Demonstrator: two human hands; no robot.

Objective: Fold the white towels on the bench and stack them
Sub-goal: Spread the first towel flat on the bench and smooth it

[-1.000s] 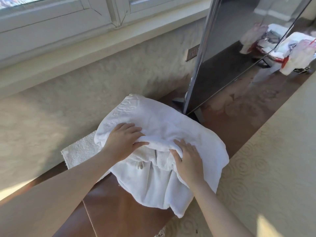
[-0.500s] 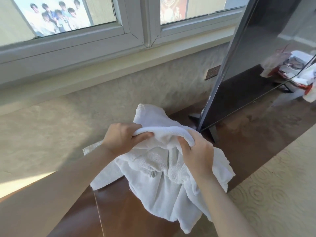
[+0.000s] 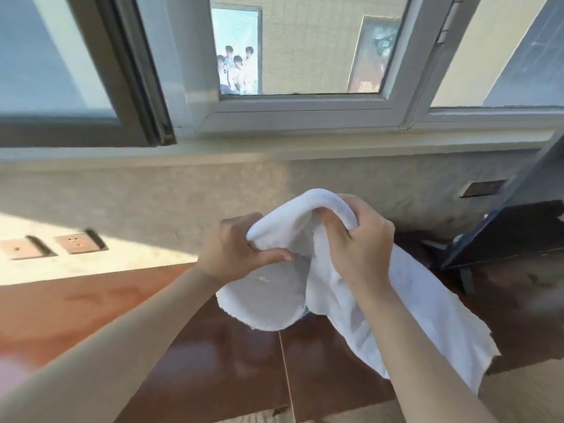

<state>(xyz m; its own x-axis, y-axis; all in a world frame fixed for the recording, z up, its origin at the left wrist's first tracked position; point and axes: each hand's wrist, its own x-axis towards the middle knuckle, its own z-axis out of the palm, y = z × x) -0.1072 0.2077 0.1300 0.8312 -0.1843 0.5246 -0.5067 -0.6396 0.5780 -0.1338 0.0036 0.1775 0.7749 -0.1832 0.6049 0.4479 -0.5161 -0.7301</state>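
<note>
Nearest, two bare forearms reach in from the lower edge over the glossy brown surface point(image 3: 213, 355), which has a thin seam running front to back. No brand, label or readable writing shows on anything here.

The white towel point(image 3: 406, 300) is lifted above the surface, bunched between both hands, its loose end drooping down to the right and a rounded flap hanging below the left hand. The left hand point(image 3: 235, 254) has its grip tight on the towel's left edge, thumb laid across the cloth and fingers curled under it. The right hand point(image 3: 363, 245) has its grip tight as well, fingers curled into a thick rolled fold at the towel's top.

Behind, on the right, a dark flat screen point(image 3: 512, 227) stands on the surface. The textured beige wall carries wall sockets point(image 3: 76, 242) at left and a dark plate point(image 3: 482, 188) at right. Above runs a window frame point(image 3: 305, 114); through the glass a poster point(image 3: 238, 56) of a group of people is seen, its details blurred.
</note>
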